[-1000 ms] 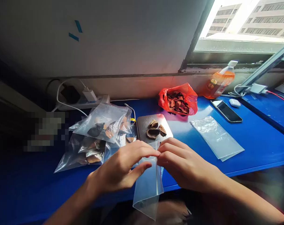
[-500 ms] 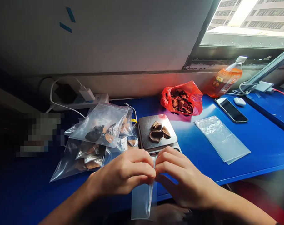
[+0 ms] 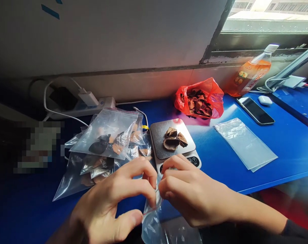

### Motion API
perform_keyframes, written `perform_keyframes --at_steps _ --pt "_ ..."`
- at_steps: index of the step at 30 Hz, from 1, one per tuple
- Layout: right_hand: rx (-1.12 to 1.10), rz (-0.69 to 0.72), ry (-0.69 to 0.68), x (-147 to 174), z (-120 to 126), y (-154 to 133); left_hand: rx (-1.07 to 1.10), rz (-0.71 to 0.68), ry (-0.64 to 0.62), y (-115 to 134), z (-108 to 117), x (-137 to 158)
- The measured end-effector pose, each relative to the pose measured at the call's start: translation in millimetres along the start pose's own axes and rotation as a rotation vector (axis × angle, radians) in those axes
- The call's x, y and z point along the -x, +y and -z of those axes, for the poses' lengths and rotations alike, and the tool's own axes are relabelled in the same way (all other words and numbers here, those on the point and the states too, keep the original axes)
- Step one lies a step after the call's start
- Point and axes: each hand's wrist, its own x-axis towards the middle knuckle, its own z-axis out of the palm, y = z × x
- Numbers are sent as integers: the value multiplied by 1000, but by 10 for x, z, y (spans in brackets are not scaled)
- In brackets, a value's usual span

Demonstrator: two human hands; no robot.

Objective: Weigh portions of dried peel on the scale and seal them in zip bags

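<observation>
My left hand [image 3: 118, 200] reaches in at the lower centre. Its thumb is spread from the curled fingers, whose tips touch a clear zip bag [image 3: 151, 225] with a red line near its mouth. My right hand [image 3: 189, 189] pinches the same bag's upper edge; its fingertips are partly hidden. Just beyond the hands sits a digital kitchen scale [image 3: 159, 149] with a steel plate. Several brown, dried curved shell-like pieces [image 3: 171, 144] lie on that plate. The scale's display is covered by my right hand.
Filled zip bags [image 3: 105, 135] pile up left of the scale. Behind it stands a red plastic bag [image 3: 179, 105] of brown pieces. Flat clear bags [image 3: 245, 145], a phone [image 3: 255, 111], a white case [image 3: 265, 100] and a drink bottle [image 3: 252, 78] are rightward. A power strip [image 3: 103, 105] lies along the wall.
The zip bag has shifted slightly left and its mouth has parted somewhat. My left thumb has moved away from the fingers. More of the scale's buttons show. The camera view has shifted.
</observation>
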Motion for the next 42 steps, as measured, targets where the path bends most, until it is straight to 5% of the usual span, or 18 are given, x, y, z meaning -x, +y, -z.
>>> perform_keyframes --at_steps 6,13,22,24,28,30,35,42 --pt "177 -48 80 -113 66 -57 -49 -89 39 -62 57 9" --pt "229 -50 85 -135 100 -59 -228 13 6 -85 33 -29" --pt "245 -63 64 -211 294 234 -413 41 -42 -148 394 70" --pt "238 -43 84 -241 321 252 -475 36 29 -122 487 93" --pt "158 -56 321 -294 278 229 -670 84 391 14 586 94" --pt "86 -80 408 -331 219 205 -791 136 505 94 547 72" --pt "-17 -73 471 -444 36 108 -1113 30 432 126 146 -33" --pt "-137 -25 369 -486 -171 39 -981 12 544 -215 -198 -50"
